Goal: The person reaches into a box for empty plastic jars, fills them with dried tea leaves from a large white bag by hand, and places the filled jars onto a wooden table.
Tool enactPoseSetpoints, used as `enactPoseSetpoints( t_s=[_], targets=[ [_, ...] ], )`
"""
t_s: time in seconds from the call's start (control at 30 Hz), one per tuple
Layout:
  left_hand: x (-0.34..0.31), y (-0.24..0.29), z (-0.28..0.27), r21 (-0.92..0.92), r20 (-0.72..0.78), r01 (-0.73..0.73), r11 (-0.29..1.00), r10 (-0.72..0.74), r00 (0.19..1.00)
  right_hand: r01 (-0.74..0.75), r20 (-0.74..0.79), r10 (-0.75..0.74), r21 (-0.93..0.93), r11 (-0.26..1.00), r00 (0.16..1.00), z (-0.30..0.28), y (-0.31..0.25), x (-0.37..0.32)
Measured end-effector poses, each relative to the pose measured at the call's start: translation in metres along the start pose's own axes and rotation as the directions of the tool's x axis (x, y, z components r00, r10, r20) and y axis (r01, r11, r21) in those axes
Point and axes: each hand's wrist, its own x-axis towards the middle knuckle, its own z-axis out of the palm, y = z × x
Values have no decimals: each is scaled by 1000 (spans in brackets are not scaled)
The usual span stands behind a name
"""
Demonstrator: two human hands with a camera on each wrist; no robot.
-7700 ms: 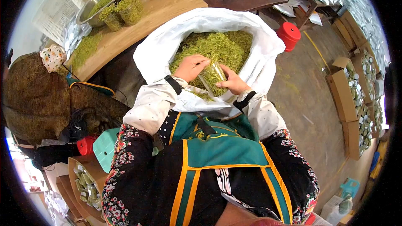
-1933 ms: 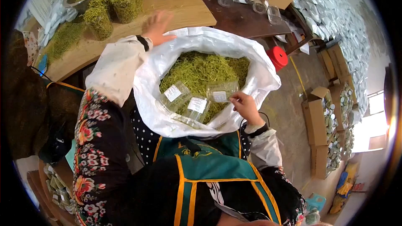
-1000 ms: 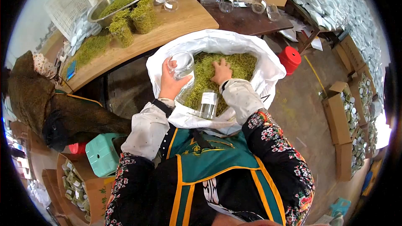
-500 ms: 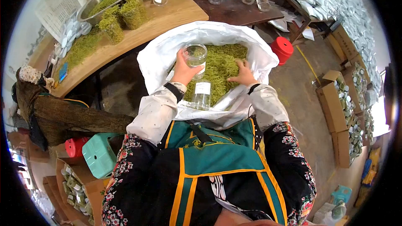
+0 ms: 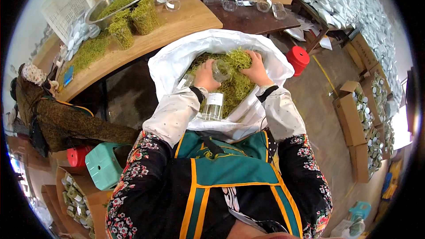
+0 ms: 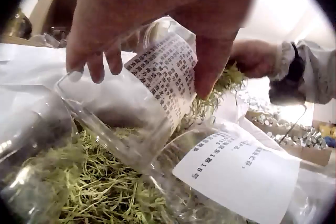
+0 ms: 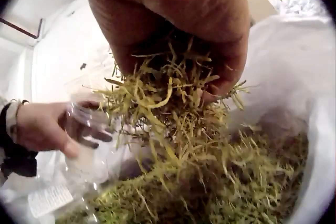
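My left hand [image 5: 206, 76] grips a clear plastic jar [image 5: 222, 71] with a printed label [image 6: 164, 74], tilted with its mouth toward my right hand [image 5: 258, 71]. The right hand holds a loose clump of dried yellow-green plant strands [image 7: 168, 103], its ends sticking out between thumb and fingers close by the jar. Both hands are over an open white sack [image 5: 170, 59] filled with the same strands [image 5: 239, 90]. Another labelled jar [image 5: 213, 105] lies on the strands near the sack's front, and a further one [image 5: 186, 81] is partly hidden by the left hand.
On the wooden table [image 5: 190, 15], behind the sack to the left, stand strand-filled jars [image 5: 121, 33] and a metal basin [image 5: 98, 17]. Unfilled jars [image 5: 230, 3] lie farther back. A red stool [image 5: 298, 60] and cardboard boxes [image 5: 349, 117] are at right.
Earlier, the left hand reached toward the table, then came back and picked up a jar. That jar has since tipped toward the right hand, which has gathered a clump of strands.
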Motion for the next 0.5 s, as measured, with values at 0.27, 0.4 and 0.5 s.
enactPoseSetpoints(
  t_s=[0.27, 0.4, 0.5],
  targets=[
    [-4, 3, 3, 50, -51, 5, 999, -2, 999, 211, 309, -236, 110, 971, 921, -7, -40, 7],
    [-5, 3, 1, 60, -46, -28, 998, 31, 998, 70, 184, -107, 197, 978, 977, 4, -31, 6],
    [-4, 3, 5, 84, -77, -57, 995, 64, 995, 200, 189, -173, -138, 970, 967, 14, -40, 2]
  ],
)
